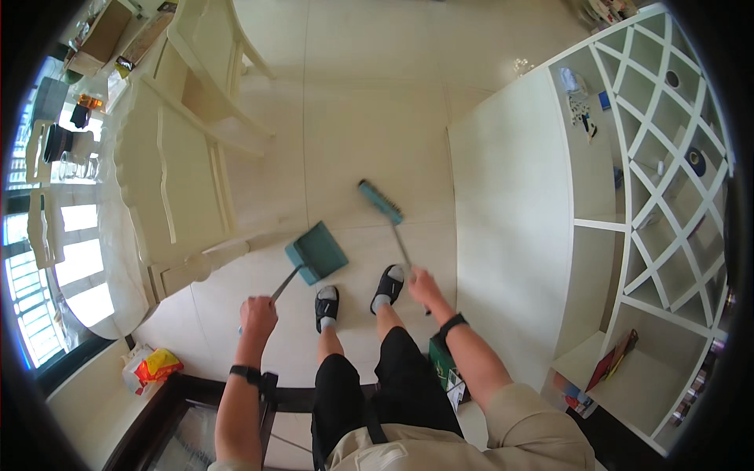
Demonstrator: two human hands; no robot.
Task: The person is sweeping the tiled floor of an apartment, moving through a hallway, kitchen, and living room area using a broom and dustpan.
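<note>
My left hand grips the handle of a teal dustpan. The pan rests on the tiled floor in front of my left foot, its open side turned to the right. In my right hand is the thin grey handle of a broom. The teal broom head, with dark bristles, is on the floor ahead of my feet. It lies beyond the dustpan and to its right, apart from it. My feet, in black sandals and grey socks, stand on the tiles just behind both tools.
On the left, cream wooden chairs stand against a table. A white cabinet with lattice shelves borders the right side. Behind me are a dark wooden frame, a plastic bag and a green box.
</note>
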